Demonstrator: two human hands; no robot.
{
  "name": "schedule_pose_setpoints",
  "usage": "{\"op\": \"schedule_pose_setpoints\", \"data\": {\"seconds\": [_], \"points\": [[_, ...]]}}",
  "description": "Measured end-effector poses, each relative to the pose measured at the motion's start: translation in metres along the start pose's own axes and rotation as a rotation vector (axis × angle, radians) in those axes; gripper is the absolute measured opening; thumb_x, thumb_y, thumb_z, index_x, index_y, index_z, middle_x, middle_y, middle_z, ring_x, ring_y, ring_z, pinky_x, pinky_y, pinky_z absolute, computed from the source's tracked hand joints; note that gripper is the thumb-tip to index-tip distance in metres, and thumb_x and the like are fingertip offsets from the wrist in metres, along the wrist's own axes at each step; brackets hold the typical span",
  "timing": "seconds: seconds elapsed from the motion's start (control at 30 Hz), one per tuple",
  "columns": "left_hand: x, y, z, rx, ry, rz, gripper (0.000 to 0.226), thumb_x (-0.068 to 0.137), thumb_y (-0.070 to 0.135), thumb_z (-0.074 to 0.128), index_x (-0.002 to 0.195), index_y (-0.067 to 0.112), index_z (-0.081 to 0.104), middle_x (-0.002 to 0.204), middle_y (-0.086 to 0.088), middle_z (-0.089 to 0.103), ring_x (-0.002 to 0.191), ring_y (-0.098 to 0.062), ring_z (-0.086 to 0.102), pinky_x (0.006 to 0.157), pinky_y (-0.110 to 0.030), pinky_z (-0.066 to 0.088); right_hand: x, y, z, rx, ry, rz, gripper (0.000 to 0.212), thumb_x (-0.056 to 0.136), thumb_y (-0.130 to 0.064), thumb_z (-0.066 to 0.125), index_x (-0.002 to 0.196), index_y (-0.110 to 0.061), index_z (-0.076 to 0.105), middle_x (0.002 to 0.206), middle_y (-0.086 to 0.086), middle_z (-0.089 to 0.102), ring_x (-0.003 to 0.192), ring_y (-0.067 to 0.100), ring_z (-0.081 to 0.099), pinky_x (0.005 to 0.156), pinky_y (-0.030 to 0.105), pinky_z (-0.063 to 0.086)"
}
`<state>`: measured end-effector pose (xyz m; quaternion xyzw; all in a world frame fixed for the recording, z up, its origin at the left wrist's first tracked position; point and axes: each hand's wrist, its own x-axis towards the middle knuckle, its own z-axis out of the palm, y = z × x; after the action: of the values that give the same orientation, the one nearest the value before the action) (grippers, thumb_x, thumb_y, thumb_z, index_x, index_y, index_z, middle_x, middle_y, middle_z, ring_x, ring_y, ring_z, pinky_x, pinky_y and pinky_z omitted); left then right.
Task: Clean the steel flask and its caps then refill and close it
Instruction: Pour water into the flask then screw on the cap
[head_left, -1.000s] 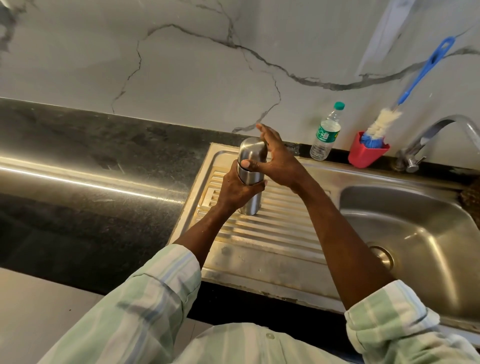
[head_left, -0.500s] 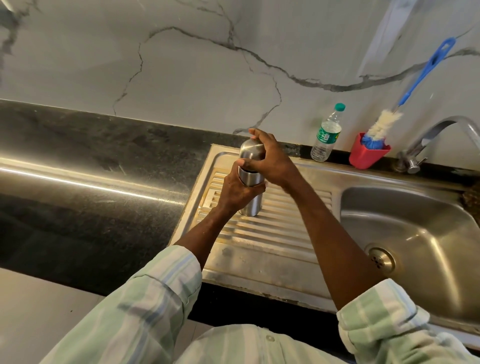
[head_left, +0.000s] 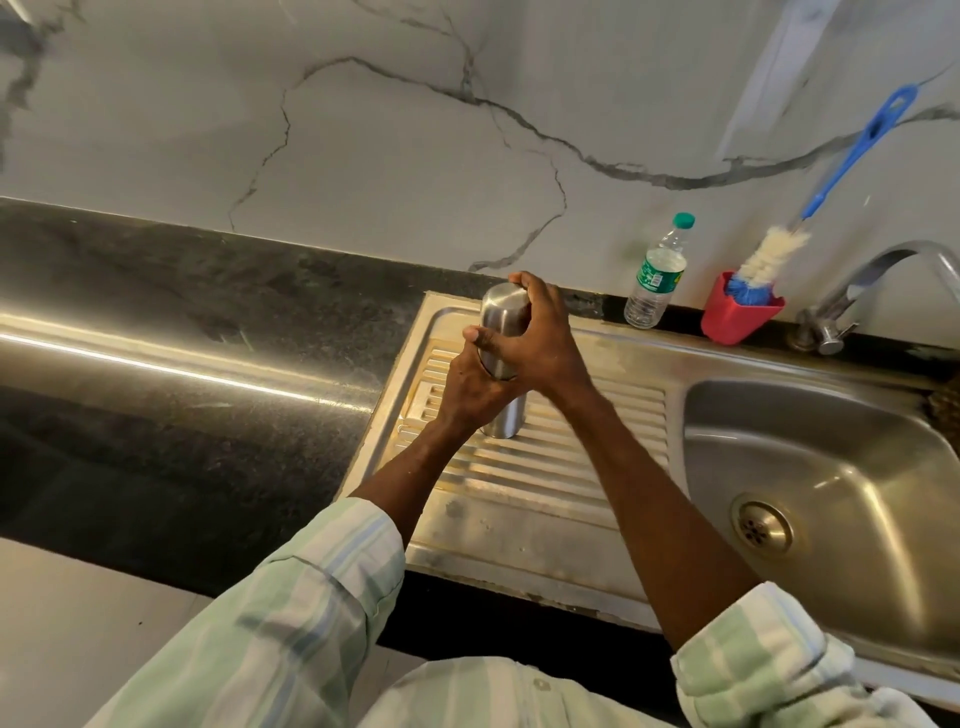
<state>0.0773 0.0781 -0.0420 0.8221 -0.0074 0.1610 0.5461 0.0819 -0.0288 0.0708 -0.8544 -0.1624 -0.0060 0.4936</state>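
Observation:
The steel flask (head_left: 505, 418) stands upright on the ribbed drainboard (head_left: 571, 457) of the sink. My left hand (head_left: 470, 387) grips its body from the near left side. My right hand (head_left: 535, 340) wraps round the steel outer cap (head_left: 500, 312) at the top, fingers curled over it and thumb across its front. The join between cap and body is hidden by my fingers. Any inner cap is out of sight.
A small plastic water bottle (head_left: 657, 273) with a green cap stands at the wall behind the drainboard. A red holder (head_left: 735, 317) holds a blue-handled bottle brush (head_left: 769, 249). The tap (head_left: 857, 291) arches over the sink basin (head_left: 831, 467). Dark stone counter (head_left: 182, 364) lies to the left.
My right hand has closed from a loose touch with raised fingers into a full grip round the cap. My left hand and the flask stay where they were.

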Motion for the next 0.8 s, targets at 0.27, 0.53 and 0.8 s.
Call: {"op": "schedule_pose_setpoints", "data": {"seconds": [0.27, 0.53, 0.8], "points": [[-0.001, 0.001, -0.001, 0.035, 0.035, -0.014, 0.077, 0.074, 0.03, 0.087, 0.135, 0.013, 0.043, 0.119, -0.001, 0.062, 0.094, 0.008, 0.059, 0.079, -0.003, 0.046, 0.021, -0.001, -0.047, 0.191, -0.374, -0.002, 0.062, 0.081, -0.013, 0.077, 0.137, -0.012, 0.051, 0.132, 0.003, 0.057, 0.121, 0.021, 0.055, 0.1, 0.035, 0.051], [0.001, -0.003, 0.0, 0.022, 0.018, -0.017, 0.076, 0.073, 0.039, 0.084, 0.134, 0.013, 0.047, 0.12, -0.004, 0.065, 0.104, -0.01, 0.066, 0.085, -0.019, 0.054, 0.011, -0.008, -0.032, -0.048, -0.275, 0.016, 0.096, 0.076, -0.035, 0.082, 0.148, -0.021, 0.02, 0.153, 0.01, 0.024, 0.137, 0.026, 0.031, 0.105, 0.036, 0.04], [0.0, 0.0, 0.001, 0.038, 0.053, -0.013, 0.078, 0.074, 0.033, 0.086, 0.137, 0.014, 0.043, 0.124, -0.002, 0.061, 0.105, -0.005, 0.059, 0.082, -0.004, 0.045, 0.022, -0.007, -0.052, -0.195, -0.227, -0.017, 0.07, 0.072, -0.044, 0.082, 0.127, -0.016, 0.05, 0.114, 0.001, 0.056, 0.102, 0.017, 0.055, 0.08, 0.026, 0.048]]}}
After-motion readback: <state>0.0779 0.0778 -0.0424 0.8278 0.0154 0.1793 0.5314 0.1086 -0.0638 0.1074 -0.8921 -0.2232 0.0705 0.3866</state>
